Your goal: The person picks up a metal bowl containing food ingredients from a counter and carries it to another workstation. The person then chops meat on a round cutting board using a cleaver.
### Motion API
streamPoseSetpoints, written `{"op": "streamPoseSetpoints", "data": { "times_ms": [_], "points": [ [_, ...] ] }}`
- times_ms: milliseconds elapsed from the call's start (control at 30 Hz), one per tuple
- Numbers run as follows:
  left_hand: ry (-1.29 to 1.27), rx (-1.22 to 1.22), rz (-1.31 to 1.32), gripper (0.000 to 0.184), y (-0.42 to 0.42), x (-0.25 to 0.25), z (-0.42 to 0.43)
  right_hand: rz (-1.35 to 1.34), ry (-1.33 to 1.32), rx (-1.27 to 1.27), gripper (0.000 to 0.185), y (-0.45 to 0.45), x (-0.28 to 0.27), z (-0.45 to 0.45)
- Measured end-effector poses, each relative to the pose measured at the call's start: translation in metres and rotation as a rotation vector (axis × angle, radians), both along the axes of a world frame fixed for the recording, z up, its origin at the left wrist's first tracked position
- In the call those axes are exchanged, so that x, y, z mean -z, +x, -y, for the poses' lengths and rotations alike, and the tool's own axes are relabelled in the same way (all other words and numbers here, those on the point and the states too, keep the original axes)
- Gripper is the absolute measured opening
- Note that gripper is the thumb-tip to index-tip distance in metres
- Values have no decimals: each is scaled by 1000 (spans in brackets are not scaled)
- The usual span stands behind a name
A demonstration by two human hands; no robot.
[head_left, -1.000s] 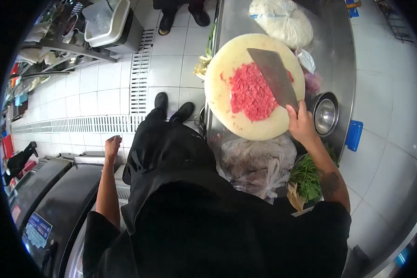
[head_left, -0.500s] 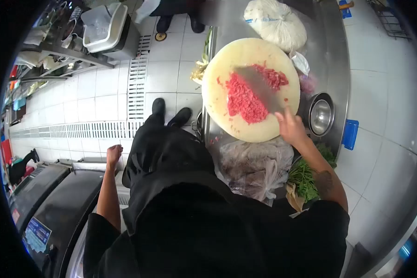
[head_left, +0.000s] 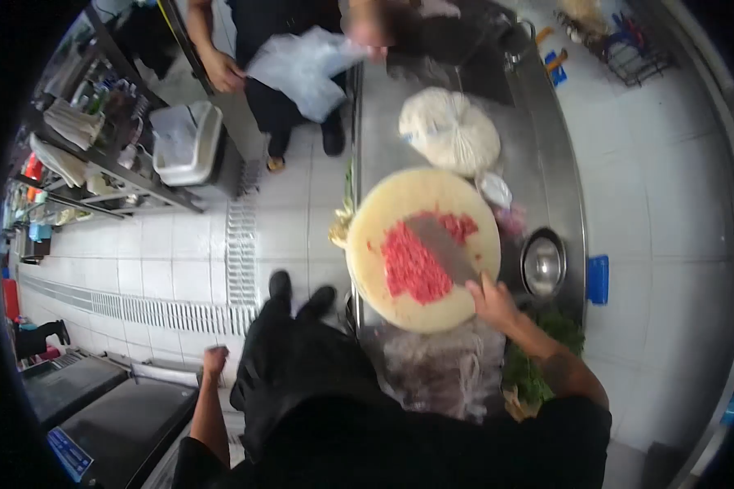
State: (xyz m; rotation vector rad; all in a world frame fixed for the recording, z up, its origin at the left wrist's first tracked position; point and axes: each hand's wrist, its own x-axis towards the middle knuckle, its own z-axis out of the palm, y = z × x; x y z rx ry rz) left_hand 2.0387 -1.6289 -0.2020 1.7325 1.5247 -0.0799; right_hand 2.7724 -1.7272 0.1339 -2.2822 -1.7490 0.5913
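Note:
My right hand [head_left: 493,302] is wrapped round the handle of a cleaver [head_left: 444,249]. The broad grey blade, slightly blurred, lies across chopped red meat [head_left: 412,265] on a round, pale chopping board [head_left: 383,196]. Most of the meat is to the left of the blade, with a smaller strip [head_left: 465,226] on its upper right side. My left hand [head_left: 215,359] hangs away from the board at my left side, curled into a fist, with nothing visible in it.
On the steel counter [head_left: 538,155] are a tied bag of white stuff [head_left: 450,130], metal bowls [head_left: 544,265], a clear plastic bag [head_left: 440,367] and leafy greens [head_left: 546,346]. Opposite, another person's hands [head_left: 222,72] hold a plastic bag [head_left: 306,69]. A white tub [head_left: 192,167] stands left.
My view has tilted up, so the board and counter appear lower. The other person's hands and plastic bag now show more fully. The cleaver is still over the meat in my right hand.

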Motion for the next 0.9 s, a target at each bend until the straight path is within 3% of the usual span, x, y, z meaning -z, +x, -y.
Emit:
{"op": "streamPoseSetpoints", "data": {
  "times_ms": [33, 67, 100, 133, 167, 200, 267, 333, 367, 467, 500, 533, 567, 600, 633, 667, 700, 733, 767, 800, 900],
  "points": [
    [-59, 169, -227, 18, -3, 7, 0, -25, -132, -10, 24, 5, 2, 3],
    [9, 195, -152, 20, -18, 27, 4, -51, -245, -30, 28, 13, 7, 5],
    [131, 165, -109, 21, -10, 16, 1, -22, -276, -68, 28, 12, -5, -2],
    [115, 146, -269, 22, 4, 5, -2, -20, -90, -112, 28, 10, -15, -5],
    [4, -139, -46, 25, 17, -21, 2, 8, -158, -74, 30, 2, -28, -8],
    [-144, -370, -96, 26, 37, -44, -2, -2, 8, -25, 28, 2, -7, 3],
    [-78, -260, -119, 29, 42, -34, -13, -58, 115, 7, 25, 0, -4, -1],
    [68, -3, -186, 32, 29, -17, -19, 8, -273, -128, 27, 14, 4, -1],
    [-114, -334, -226, 35, 50, -49, -25, 63, -260, -165, 28, 9, -19, -10],
    [-34, -319, -94, 37, 61, -63, -37, 39, -189, -101, 29, -10, -42, -14],
    [-123, -447, -22, 36, 80, -82, -45, 13, -235, -49, 27, -19, -42, -9],
    [145, 36, -126, 35, 66, -38, -57, 57, -204, -94, 22, -20, -29, -1],
    [180, 181, -139, 37, 53, 7, -67, 87, -188, -130, 19, -17, -7, 12],
    [108, 36, -200, 39, 90, -43, -80, 59, -156, -111, 14, -15, 11, 21],
    [203, 210, -206, 38, 103, -41, -99, 138, -130, -124, 9, -25, 1, 24],
    [281, 127, -14, 37, 131, -73, -108, 176, 113, -131, 7, -38, -10, 26],
    [224, 331, -109, 37, 128, -22, -135, -119, -332, 213, 27, -53, -41, 20],
    [298, 249, 25, 37, 162, -53, -147, 20, -227, 134, 19, -73, -63, 21],
    [253, 96, 229, 35, 213, -123, -153, 33, -261, 272, 18, -102, -86, 21],
    [320, 73, 401, 34, 245, -145, -160, 90, -244, 387, 18, -110, -103, 12],
    [363, 327, 537, 38, 320, -216, -175, 126, -144, 557, 21, -129, -96, 41]
  ]
}}
